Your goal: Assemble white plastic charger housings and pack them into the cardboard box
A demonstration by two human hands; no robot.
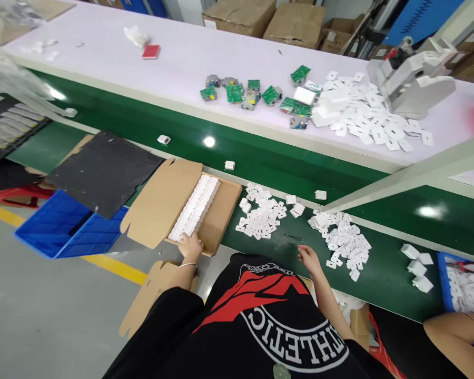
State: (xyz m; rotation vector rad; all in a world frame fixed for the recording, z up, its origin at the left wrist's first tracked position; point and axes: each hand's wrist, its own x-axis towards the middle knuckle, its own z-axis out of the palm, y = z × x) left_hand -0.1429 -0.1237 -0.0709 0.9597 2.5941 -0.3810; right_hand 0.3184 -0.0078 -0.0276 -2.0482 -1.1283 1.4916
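Note:
My left hand (190,246) reaches into an open cardboard box (225,213) and touches the near end of a row of small white plastic cases (195,208). Its fingers are bent down, and what they grip, if anything, is hidden. Over the green bench top, my right hand (308,259) is open with loosely bent fingers and holds nothing visible. Thin black strips (292,237) lie just beyond it. On either side of them spread a pile of white plastic plates (263,218) and another white pile (345,242).
A raised shelf (161,79) bears green circuit boards (235,93), white plates (371,118) and a grey press (414,79). White blocks (417,268) and a blue bin (446,284) stand right, near another person's arm (454,331). A blue crate (67,226) is at left.

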